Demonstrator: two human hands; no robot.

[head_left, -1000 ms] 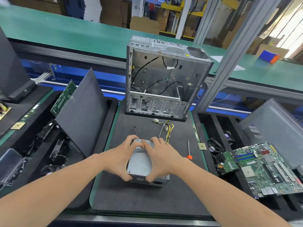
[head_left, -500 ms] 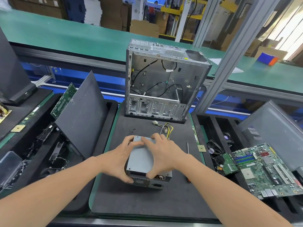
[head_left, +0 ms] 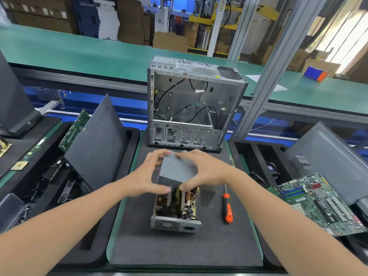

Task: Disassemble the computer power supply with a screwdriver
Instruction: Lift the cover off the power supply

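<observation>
Both hands are on the grey metal cover (head_left: 176,169) of the power supply (head_left: 175,213). The left hand (head_left: 148,176) grips the cover's left side, fingers curled over the far edge and thumb tucked under the near one. The right hand (head_left: 207,170) clamps the right side the same way. The cover sits tilted over the far half of the unit, near edge off the body. Whether the far edge touches the base, I cannot tell; the hands are a little blurred.

Below the cover the near half of the power supply is bare: coils, capacitors and heat sinks show in the open tray. Its end plate with the fan grille and socket faces the camera. The unit lies flat in the middle of the dark mat (head_left: 179,250).

Just to the right on the mat, apart from the unit, lies the screwdriver (head_left: 227,208), orange handle toward the camera and shaft pointing away. No hand touches it.

At the far end of the mat the stripped computer case (head_left: 191,104) stands upright with its open side facing us, black cables loose inside. A dark side panel (head_left: 99,136) leans in the tray on the left. On the right, a green motherboard (head_left: 322,202) lies near a grey panel (head_left: 326,160).
</observation>
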